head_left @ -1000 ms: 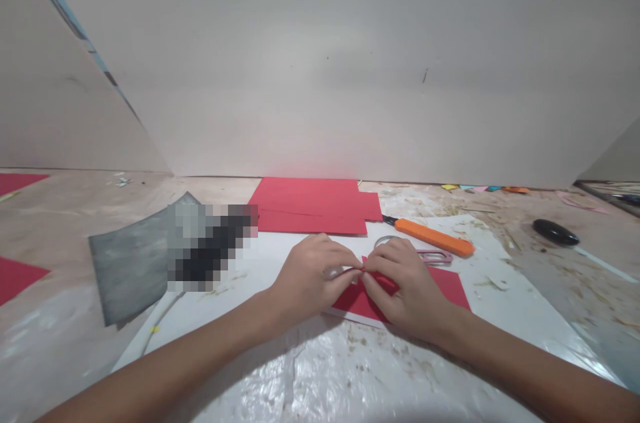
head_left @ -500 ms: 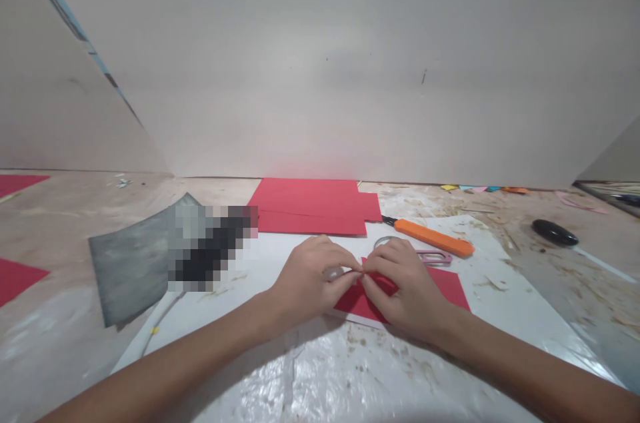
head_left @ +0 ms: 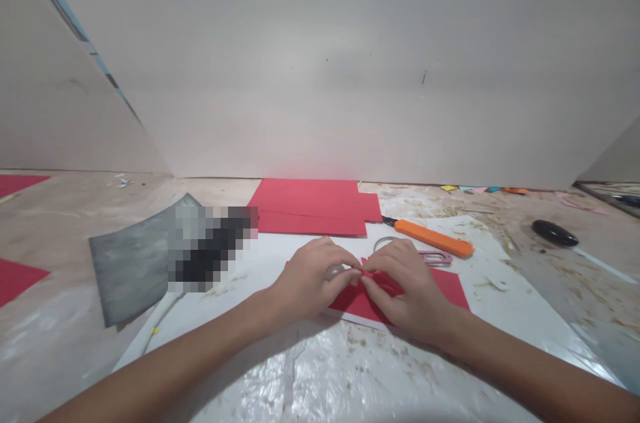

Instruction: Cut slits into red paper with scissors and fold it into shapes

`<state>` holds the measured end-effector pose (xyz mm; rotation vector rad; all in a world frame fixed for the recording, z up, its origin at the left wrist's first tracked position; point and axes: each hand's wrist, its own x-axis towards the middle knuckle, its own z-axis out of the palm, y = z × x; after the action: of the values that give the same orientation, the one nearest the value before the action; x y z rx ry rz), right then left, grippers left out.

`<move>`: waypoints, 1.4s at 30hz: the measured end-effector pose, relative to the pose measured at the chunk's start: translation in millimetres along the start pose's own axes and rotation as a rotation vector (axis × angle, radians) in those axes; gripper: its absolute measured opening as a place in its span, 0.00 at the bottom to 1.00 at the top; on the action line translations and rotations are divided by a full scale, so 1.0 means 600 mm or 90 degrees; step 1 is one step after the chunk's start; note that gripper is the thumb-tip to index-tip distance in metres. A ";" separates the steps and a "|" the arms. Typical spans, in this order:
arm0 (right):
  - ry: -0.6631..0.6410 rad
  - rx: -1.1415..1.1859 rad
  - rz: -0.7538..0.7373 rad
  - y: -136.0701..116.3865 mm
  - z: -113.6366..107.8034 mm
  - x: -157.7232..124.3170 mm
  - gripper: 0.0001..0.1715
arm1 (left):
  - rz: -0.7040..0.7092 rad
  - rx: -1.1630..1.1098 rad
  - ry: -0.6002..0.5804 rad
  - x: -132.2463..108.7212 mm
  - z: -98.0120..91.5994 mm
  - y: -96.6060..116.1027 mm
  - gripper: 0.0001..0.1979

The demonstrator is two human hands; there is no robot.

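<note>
Over a red sheet of paper (head_left: 453, 288) with a white edge, my two hands meet fingertip to fingertip. My left hand (head_left: 313, 280) is closed in a pinch, thumb against forefinger. My right hand (head_left: 413, 293) brings its thumb and forefinger to the same spot, in a pinch too. Whatever small thing lies between the fingertips is too tiny to make out; a bit of red shows there. Just behind my right hand lies a pink slotted tool (head_left: 435, 257), partly covered by the fingers. An orange cutter knife (head_left: 434, 238) rests beyond it.
Another red sheet (head_left: 310, 203) lies against the white wall (head_left: 320, 76). To the left are a grey sandpaper-like sheet (head_left: 133, 263) and a pixelated dark object (head_left: 213, 250). A black oval object (head_left: 555, 233) sits at right. Scraps litter the white covering (head_left: 350, 376).
My right fingertips have shifted slightly and part a little more from the left ones. Everything else stays in place.
</note>
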<state>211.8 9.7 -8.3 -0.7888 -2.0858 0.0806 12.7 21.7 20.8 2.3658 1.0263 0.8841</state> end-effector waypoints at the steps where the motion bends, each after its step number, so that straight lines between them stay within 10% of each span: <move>1: 0.006 -0.004 -0.005 0.000 0.000 0.000 0.05 | 0.002 0.003 -0.004 0.000 0.000 -0.001 0.06; 42: -0.031 -0.006 0.059 -0.007 -0.002 0.001 0.04 | 0.064 0.030 0.050 -0.011 0.022 -0.015 0.05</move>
<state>210.2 6.7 -5.6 -0.8977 -2.0966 0.1413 13.6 21.1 3.6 2.4582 0.9761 1.0070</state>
